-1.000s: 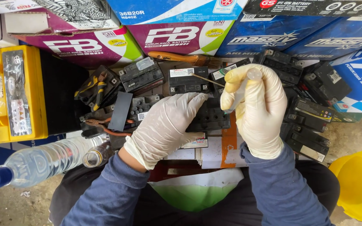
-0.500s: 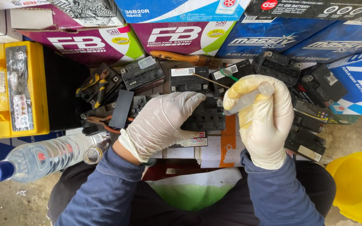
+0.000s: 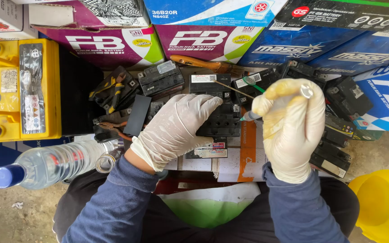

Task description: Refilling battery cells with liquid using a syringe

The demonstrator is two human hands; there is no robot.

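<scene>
Landmark: the small black battery (image 3: 219,121) in the middle of the table (image 3: 230,164); every place below is told from it.
Apron: green and white (image 3: 208,204), nearest the camera, below the battery, between the two blue sleeves.
Bottle: clear with a blue cap (image 3: 46,167), lying on its side, down and well to the left of the battery.
Bucket: yellow (image 3: 381,204), down and far to the right of the battery.
Left hand: (image 3: 174,130) gloved in white, palm down and fingers spread flat, resting on the battery's left part; it grips nothing, only presses on the case.
Right hand: (image 3: 291,128) gloved in white, just right of the battery, curled shut around a clear syringe (image 3: 273,105).
Syringe: held slanted, its plunger end up by the thumb, its tip pointing down-left to the battery's upper right corner; whether the tip touches cannot be told.
Black strip: (image 3: 136,114) a flat dark piece just left of the battery, beside the left hand.
Pliers: yellow-handled (image 3: 113,90), up and to the left of the battery, on other black batteries.
Yellow battery: large (image 3: 21,90), far left of the battery.
Loose batteries: (image 3: 338,130) a heap of small black ones right of the battery, behind the right hand.
Boxes: purple (image 3: 113,42) and blue (image 3: 293,47) cartons, stacked farthest off, beyond the battery.
</scene>
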